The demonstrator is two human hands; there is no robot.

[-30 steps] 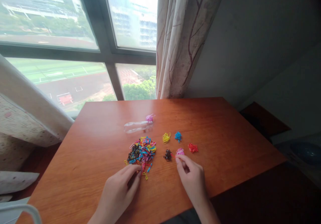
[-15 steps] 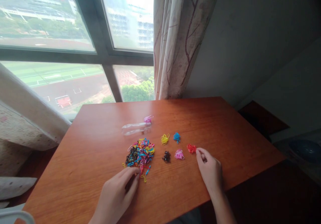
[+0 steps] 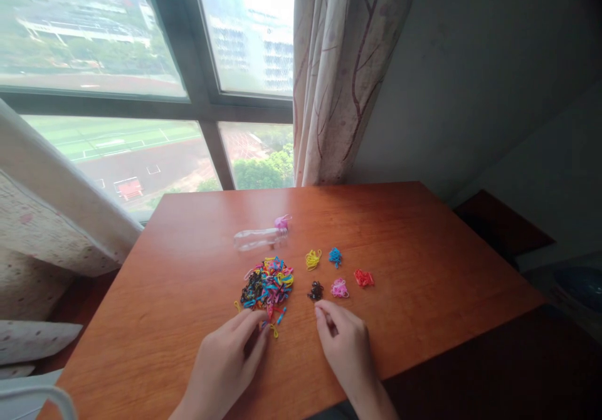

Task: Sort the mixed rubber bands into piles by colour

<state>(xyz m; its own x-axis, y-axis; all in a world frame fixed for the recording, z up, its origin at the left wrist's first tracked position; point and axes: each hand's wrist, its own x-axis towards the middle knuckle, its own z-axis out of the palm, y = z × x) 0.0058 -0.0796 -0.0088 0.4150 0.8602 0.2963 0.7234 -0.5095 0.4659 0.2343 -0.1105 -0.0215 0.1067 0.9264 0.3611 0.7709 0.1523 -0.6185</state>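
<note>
A mixed pile of small coloured rubber bands (image 3: 270,282) lies on the wooden table. At its near edge my left hand (image 3: 230,351) pinches a rubber band with thumb and forefinger, several loose bands by the fingertips. My right hand (image 3: 345,338) is just below the small black heap (image 3: 315,291), thumb and forefinger together; anything between them is too small to make out. Behind and beside that hand are separate heaps of yellow bands (image 3: 313,259), blue bands (image 3: 335,256), pink bands (image 3: 339,288) and red bands (image 3: 364,278).
A clear plastic bottle-like container (image 3: 256,239) lies behind the mixed pile, with something purple (image 3: 282,221) at its right end. The table (image 3: 446,269) meets a window and curtain (image 3: 324,125) at the back. A white curved rail (image 3: 47,393) shows at lower left.
My right hand has left the red heap and moved left to just below the black heap. My left hand stays at the mixed pile's near edge. The view has shifted slightly.
</note>
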